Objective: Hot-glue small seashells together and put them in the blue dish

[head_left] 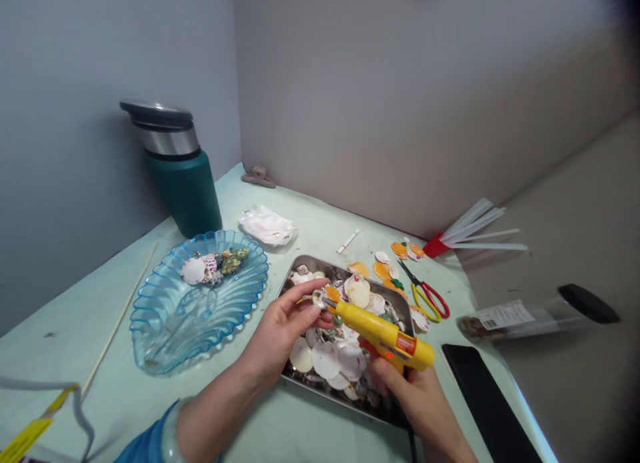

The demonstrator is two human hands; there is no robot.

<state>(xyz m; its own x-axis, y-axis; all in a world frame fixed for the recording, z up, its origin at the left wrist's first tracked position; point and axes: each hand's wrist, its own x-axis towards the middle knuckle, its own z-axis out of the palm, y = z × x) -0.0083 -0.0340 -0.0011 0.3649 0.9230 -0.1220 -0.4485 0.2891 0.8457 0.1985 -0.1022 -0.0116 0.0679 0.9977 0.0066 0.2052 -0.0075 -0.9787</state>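
Note:
My right hand [403,383] grips a yellow glue gun [373,326] by its handle, and a red light glows on its body. The nozzle points left and meets a small pale shell [319,298] pinched between the thumb and fingers of my left hand [285,326]. Whether glue is on the shell is too small to tell. Below both hands lies a metal tray [345,404] heaped with shells, among them several flat white ones [327,361]. To the left, a blue scalloped glass dish [165,343] bears a cluster of shells [215,266].
A green flask [185,189] stands behind the dish, near a white packet [267,226]. Right of the tray are scissors [429,299], orange shells [381,271], glue sticks in a red holder [437,245], a clear jar [535,319] and a black phone [487,403]. A thin stick [120,319] lies left.

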